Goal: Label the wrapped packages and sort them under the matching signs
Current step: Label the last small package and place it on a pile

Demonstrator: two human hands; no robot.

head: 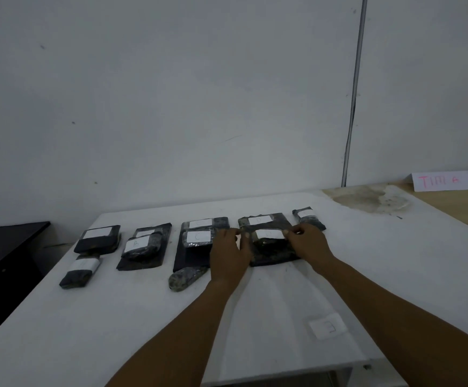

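Several dark wrapped packages with white labels lie in a row on the white table (143,317). Both my hands are on the small labelled package (270,243) that sits on top of a larger flat package (274,256). My left hand (228,254) touches the left end of its white label (269,234) with the fingertips, and my right hand (308,244) pinches the label's right end. To the left are a package marked C (198,237) and one marked B (139,245). An unlabelled oval package (186,277) lies near my left wrist.
A loose white label marked E (328,326) lies on the table near my right forearm. Paper signs with pink writing (442,180) stand at the far right on a wooden surface. A black cabinet (1,247) stands left of the table. A stained patch (372,199) marks the far table edge.
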